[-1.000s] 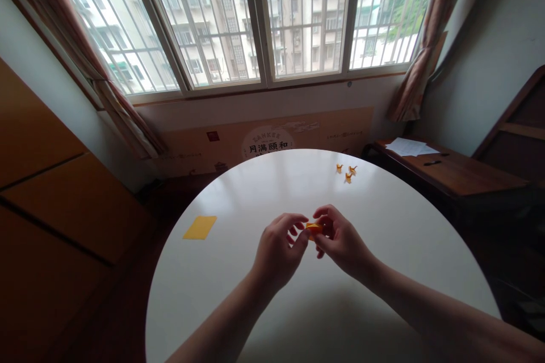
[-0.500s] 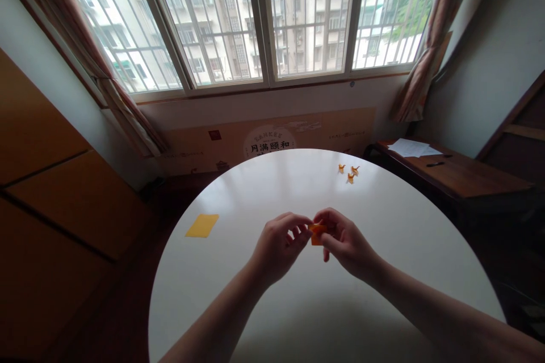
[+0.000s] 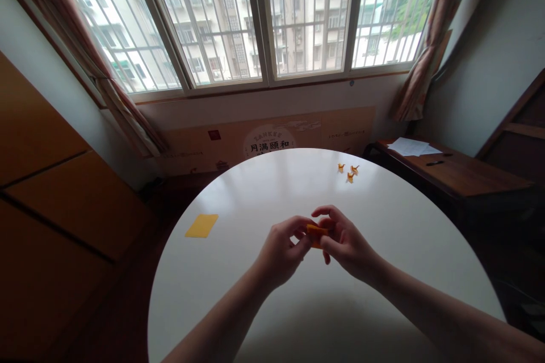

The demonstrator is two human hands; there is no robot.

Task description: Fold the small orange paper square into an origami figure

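Both my hands meet above the middle of the round white table (image 3: 383, 295). My left hand (image 3: 281, 250) and my right hand (image 3: 344, 241) pinch a small folded piece of orange paper (image 3: 315, 232) between thumbs and fingertips. The fingers of both hands are curled closed on it, and most of the paper is hidden by them. Three small folded orange paper figures (image 3: 348, 172) stand on the far right part of the table. A flat yellow paper sheet (image 3: 201, 226) lies at the table's left edge.
A dark wooden side table (image 3: 464, 173) with white papers (image 3: 411, 147) and a pen (image 3: 435, 163) stands to the right. A barred window, curtains and a cardboard panel (image 3: 272, 139) are behind the table. Wooden furniture (image 3: 55, 204) fills the left side.
My hands stay together over the table centre. The fingers have shifted slightly on the orange paper, which now sits lower between them and shows less.
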